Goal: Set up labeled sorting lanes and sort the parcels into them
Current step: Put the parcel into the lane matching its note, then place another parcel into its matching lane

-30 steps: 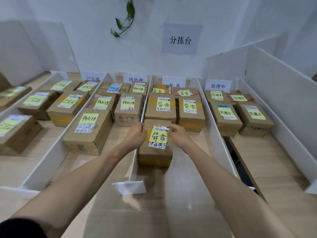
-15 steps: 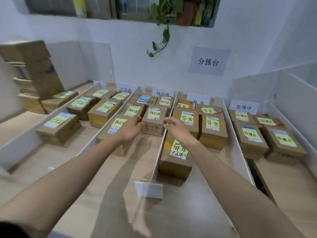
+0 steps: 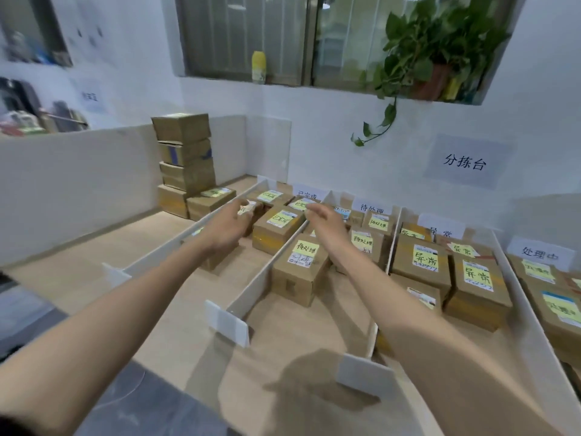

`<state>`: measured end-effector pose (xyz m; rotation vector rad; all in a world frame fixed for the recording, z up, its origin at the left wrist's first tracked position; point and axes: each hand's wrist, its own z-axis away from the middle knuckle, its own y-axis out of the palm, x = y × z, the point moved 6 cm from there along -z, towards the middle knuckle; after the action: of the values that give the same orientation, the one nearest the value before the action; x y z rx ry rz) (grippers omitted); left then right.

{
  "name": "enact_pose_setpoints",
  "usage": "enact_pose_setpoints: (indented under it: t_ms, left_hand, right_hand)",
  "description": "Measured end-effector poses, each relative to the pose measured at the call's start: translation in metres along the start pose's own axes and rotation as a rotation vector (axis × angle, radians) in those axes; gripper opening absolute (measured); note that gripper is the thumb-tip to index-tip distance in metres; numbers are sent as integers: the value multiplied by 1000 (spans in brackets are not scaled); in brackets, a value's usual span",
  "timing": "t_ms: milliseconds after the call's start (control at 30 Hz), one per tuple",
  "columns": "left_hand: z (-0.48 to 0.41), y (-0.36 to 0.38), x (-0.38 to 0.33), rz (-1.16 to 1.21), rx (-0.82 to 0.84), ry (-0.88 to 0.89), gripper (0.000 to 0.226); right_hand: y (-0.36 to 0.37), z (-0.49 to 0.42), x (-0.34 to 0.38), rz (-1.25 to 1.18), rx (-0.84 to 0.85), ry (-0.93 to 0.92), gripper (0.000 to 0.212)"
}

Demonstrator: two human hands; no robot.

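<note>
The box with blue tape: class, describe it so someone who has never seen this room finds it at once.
Look below the left end of the window, where a stack of cardboard boxes stands against the white partition. The box with blue tape is second from the top; alone in the stack, it shows blue strips.

Single head-worn wide-angle view, close above the near end of the sorting lanes [image 3: 261,278], facing forward and down, angled toward stacked boxes [image 3: 185,152] at 11 o'clock; window [image 3: 251,36] far off at 12.
</note>
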<state>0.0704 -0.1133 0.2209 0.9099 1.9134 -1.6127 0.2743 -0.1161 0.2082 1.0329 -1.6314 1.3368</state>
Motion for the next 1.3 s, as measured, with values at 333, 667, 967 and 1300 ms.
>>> enact_pose_setpoints:
  t_ms: [333,667,967,1300]
  left_hand:
    - [33,-144,95,-53,-147,-41,41]
    - [54,-238,161,-58,-261,-82,41]
    - [33,-281,222,-57,-338,-132,40]
    - [-65,-310,284,-137,-284,-138,40]
  right_hand:
    - [146,12,84,-45,42,-74,30]
    - [251,9,136,-21,120,-114,31]
    - [332,-29,147,-56,181,-124,32]
    - [407,-129,144,-131,197,-124,29]
